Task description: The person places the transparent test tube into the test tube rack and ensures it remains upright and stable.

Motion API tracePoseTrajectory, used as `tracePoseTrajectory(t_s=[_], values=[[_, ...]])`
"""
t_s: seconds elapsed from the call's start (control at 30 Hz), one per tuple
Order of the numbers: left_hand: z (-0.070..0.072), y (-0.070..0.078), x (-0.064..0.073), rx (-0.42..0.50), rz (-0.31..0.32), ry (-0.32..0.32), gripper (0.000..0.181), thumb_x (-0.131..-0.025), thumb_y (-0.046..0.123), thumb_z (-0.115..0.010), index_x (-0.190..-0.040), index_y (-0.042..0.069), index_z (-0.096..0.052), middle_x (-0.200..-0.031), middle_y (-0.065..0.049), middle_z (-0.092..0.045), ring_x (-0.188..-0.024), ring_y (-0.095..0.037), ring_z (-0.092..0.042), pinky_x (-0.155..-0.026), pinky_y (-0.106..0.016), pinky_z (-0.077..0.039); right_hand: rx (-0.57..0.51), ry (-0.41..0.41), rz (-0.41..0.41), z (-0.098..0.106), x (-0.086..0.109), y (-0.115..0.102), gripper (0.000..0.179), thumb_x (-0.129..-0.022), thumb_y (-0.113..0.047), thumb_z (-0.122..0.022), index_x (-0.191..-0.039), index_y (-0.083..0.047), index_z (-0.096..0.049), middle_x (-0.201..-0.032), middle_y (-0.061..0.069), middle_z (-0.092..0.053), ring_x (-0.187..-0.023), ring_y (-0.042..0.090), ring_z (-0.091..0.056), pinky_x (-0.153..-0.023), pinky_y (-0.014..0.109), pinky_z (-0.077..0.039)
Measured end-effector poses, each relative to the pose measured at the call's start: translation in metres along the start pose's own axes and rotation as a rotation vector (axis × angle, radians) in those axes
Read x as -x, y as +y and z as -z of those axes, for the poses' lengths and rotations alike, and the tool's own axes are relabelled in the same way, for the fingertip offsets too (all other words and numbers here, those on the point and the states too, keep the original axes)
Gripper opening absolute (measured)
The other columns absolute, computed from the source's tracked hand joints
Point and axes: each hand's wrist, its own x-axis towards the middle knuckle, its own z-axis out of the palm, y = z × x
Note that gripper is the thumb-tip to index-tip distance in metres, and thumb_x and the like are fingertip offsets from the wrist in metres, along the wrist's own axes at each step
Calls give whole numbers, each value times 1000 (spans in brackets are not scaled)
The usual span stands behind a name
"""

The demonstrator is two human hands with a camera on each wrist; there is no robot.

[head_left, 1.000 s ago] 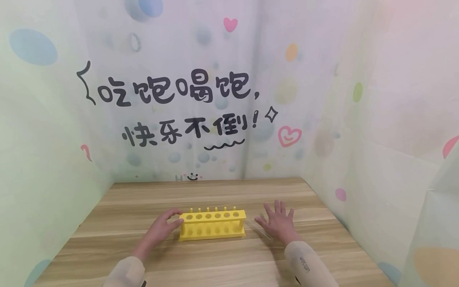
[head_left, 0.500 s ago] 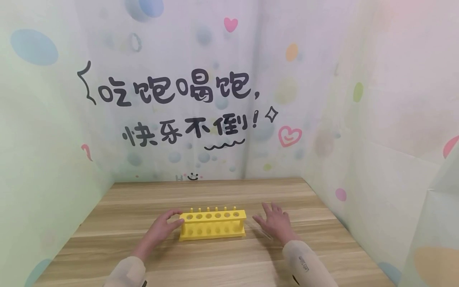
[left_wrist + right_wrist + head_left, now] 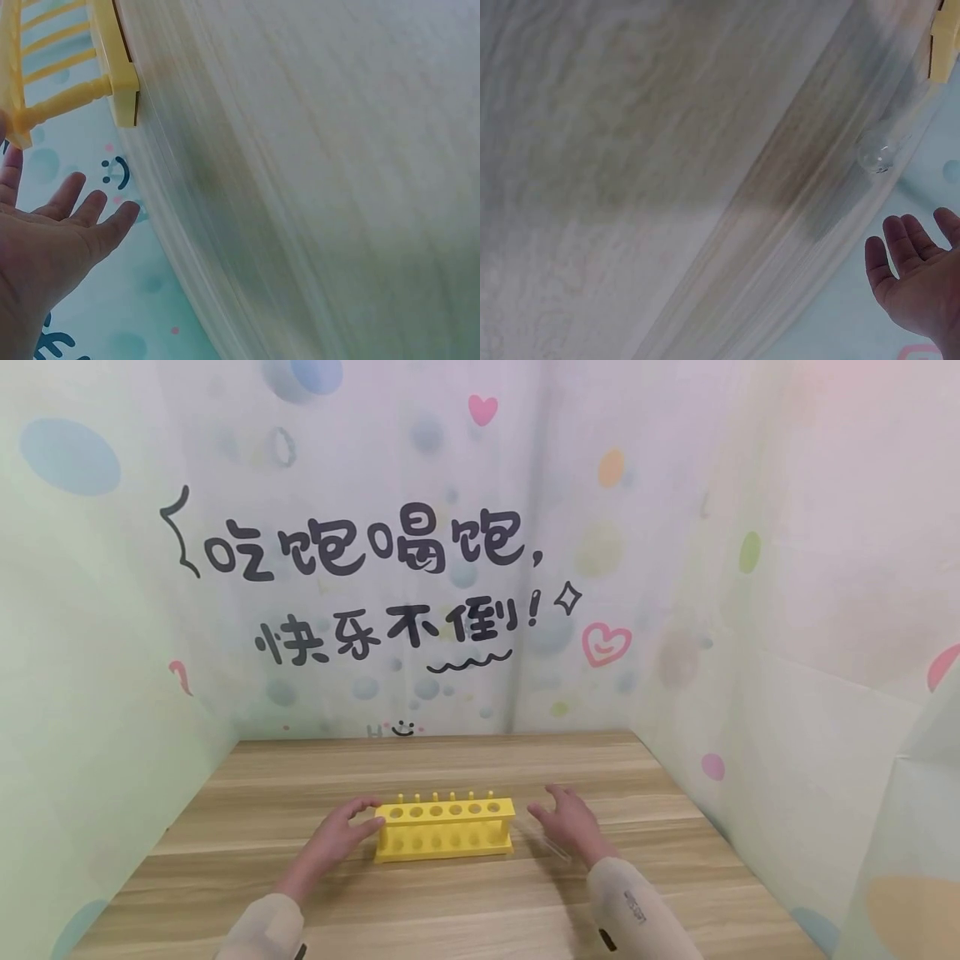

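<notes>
A yellow test tube rack (image 3: 444, 858) stands upright on the table, a row of round holes along its top board and several pegs behind. My left hand (image 3: 341, 837) holds the left end of that top board between thumb and index finger; the other fingers (image 3: 112, 229) extend free below it in the left wrist view. Right of the rack lies a clear glass test tube (image 3: 557, 850), partly covered by my right hand. Its rounded end (image 3: 875, 154) shows in the right wrist view. My right hand (image 3: 573, 824) hovers close by, fingers loosely bent, holding nothing.
The wood-grain table (image 3: 442, 914) reaches to a printed backdrop (image 3: 420, 693) with dark lettering and coloured dots. Pale side sheets (image 3: 787, 735) close in the left and right edges.
My right hand has drawn its spread fingers together and shifted slightly left, nearer the test tube. The left hand and the rack have stayed in place.
</notes>
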Motion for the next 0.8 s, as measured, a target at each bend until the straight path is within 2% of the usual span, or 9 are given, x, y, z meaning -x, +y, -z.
tracePoseTrajectory(t_s=[0.17, 0.37, 0.8], values=[[0, 0, 0, 12, 11, -2, 46, -98, 34, -63, -135, 7, -57, -146, -30, -42, -136, -53, -32, -106, -70, -28, -101, 11, 22, 1, 0, -6, 59, -97, -38, -63, -138, 2, -52, -132, 25, -57, -117, 42, -57, -98, 58, -46], [0, -3, -1, 12, 19, 0, 46, -98, 34, -63, -135, 7, -57, -146, -30, -42, -136, -54, -32, -105, -70, -28, -181, 14, 4, -2, 2, -13, 49, -95, -30, -67, -131, 3, -57, -124, 25, -62, -113, 41, -59, -95, 56, -48], [-1, -1, -1, -1, 27, 8, 46, -98, 35, -63, -135, 8, -57, -145, -30, -44, -135, -54, -33, -104, -70, -30, -115, -18, -13, -15, 1, -17, 45, -93, -27, -70, -126, 2, -60, -123, 20, -63, -111, 39, -60, -93, 56, -49]])
